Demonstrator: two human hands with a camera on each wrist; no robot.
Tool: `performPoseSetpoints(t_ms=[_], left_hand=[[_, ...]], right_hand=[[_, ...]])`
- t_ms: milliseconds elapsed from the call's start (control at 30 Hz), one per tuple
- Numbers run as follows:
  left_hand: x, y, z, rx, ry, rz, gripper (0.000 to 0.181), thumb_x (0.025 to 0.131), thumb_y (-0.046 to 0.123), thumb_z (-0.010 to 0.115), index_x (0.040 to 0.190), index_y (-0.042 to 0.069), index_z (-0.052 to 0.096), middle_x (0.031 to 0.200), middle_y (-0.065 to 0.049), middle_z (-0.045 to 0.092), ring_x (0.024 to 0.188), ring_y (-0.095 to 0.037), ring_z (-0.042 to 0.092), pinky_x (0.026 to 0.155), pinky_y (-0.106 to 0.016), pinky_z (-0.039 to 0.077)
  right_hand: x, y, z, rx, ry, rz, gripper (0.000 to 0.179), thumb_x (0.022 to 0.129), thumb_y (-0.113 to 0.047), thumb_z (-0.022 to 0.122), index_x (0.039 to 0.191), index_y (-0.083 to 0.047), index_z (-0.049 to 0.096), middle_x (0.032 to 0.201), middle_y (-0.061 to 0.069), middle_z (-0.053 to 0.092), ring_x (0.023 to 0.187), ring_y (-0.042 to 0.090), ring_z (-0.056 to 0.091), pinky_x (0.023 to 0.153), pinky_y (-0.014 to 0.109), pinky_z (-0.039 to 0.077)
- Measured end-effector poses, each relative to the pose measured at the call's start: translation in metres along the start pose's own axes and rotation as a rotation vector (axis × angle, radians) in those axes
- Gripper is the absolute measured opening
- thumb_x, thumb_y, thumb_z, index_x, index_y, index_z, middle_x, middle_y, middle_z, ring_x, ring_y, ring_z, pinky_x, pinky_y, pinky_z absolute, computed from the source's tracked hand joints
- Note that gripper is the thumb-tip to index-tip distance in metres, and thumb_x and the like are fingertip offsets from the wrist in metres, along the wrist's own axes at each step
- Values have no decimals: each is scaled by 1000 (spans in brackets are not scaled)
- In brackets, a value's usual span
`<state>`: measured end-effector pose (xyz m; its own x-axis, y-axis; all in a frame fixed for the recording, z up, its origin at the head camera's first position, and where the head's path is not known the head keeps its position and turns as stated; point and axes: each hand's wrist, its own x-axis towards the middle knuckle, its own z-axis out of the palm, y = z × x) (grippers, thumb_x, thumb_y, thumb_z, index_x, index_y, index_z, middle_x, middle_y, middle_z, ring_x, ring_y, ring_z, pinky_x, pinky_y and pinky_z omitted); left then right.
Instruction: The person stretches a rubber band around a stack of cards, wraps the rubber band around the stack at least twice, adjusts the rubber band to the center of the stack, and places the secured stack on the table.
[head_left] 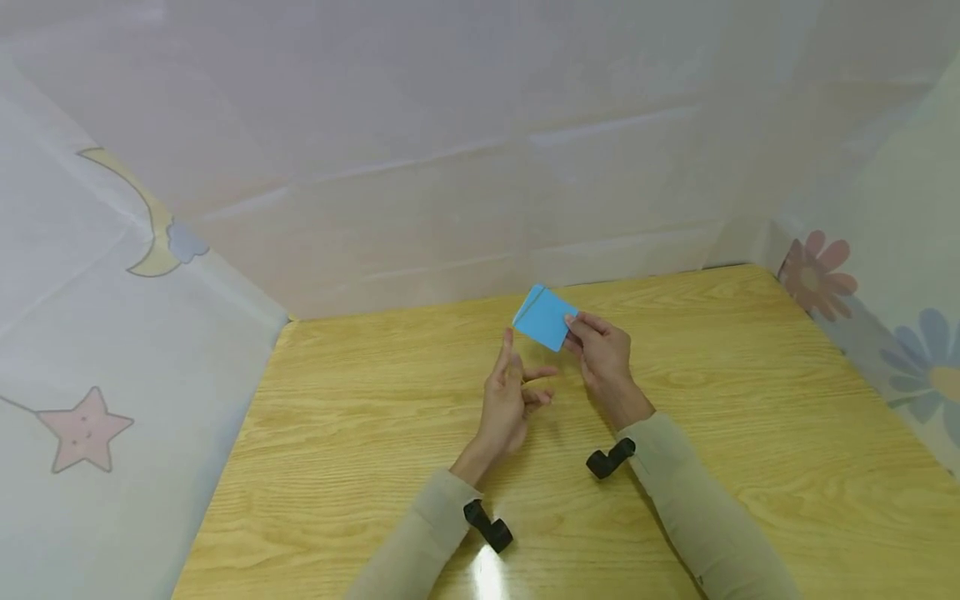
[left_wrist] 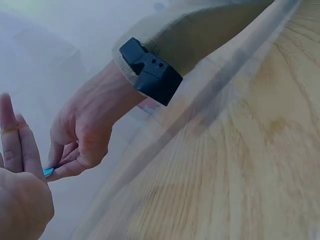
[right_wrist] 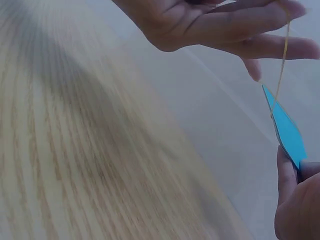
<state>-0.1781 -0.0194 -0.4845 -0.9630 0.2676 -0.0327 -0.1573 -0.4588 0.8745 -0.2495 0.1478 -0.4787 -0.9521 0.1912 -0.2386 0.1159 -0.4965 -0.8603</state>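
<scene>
Pale walls [head_left: 420, 217] around a wood-grain tabletop [head_left: 337, 450], blue card [head_left: 546, 322] above.

No words, numbers, labels, brand names or signs can be read in any of the three views.
</scene>
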Motion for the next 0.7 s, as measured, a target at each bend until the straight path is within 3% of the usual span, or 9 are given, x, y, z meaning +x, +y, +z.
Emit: performPoseSetpoints(t_ms=[200, 400, 500, 600, 700], left_hand=[[-4, 1, 5, -25, 32, -26, 74, 106, 60, 43, 169, 39, 11, 103, 5, 79, 57, 3, 68, 69, -17, 62], [-7, 1, 12, -54, 47, -42, 75, 106, 59, 40, 169, 38, 7, 101, 5, 79, 57, 3, 69, 70, -18, 62], [-3, 2, 11, -163, 80, -82, 67, 110, 56, 35, 169, 34, 16, 98, 6, 79, 56, 5, 67, 71, -15, 61], [1, 4, 5, -277, 105, -135, 67, 109, 57, 35, 167, 23, 30, 94, 7, 77, 57, 6, 66, 72, -11, 59], [5, 7, -4, -299, 116, -179, 72, 107, 58, 39, 159, 9, 43, 91, 6, 76, 61, 7, 67, 73, -9, 58]], right_hand=[[-3, 2, -2, -19, 29, -29, 17, 100, -5, 70, 116, 2, 67, 94, 1, 73, 86, 11, 78, 79, 23, 65], [-5, 1, 2, -104, 65, -115, 36, 99, -7, 72, 130, 9, 64, 90, -1, 74, 80, 10, 78, 78, 22, 65], [-6, 0, 2, -81, 33, -124, 35, 98, -8, 73, 129, 8, 65, 89, -1, 75, 80, 10, 78, 77, 22, 65], [-6, -1, -1, -42, -26, -101, 32, 98, -9, 74, 125, 6, 65, 89, -1, 75, 81, 10, 77, 76, 22, 64], [-6, -1, -7, -43, -94, -88, 27, 99, -10, 73, 122, 2, 65, 90, -2, 75, 83, 9, 76, 76, 21, 64]])
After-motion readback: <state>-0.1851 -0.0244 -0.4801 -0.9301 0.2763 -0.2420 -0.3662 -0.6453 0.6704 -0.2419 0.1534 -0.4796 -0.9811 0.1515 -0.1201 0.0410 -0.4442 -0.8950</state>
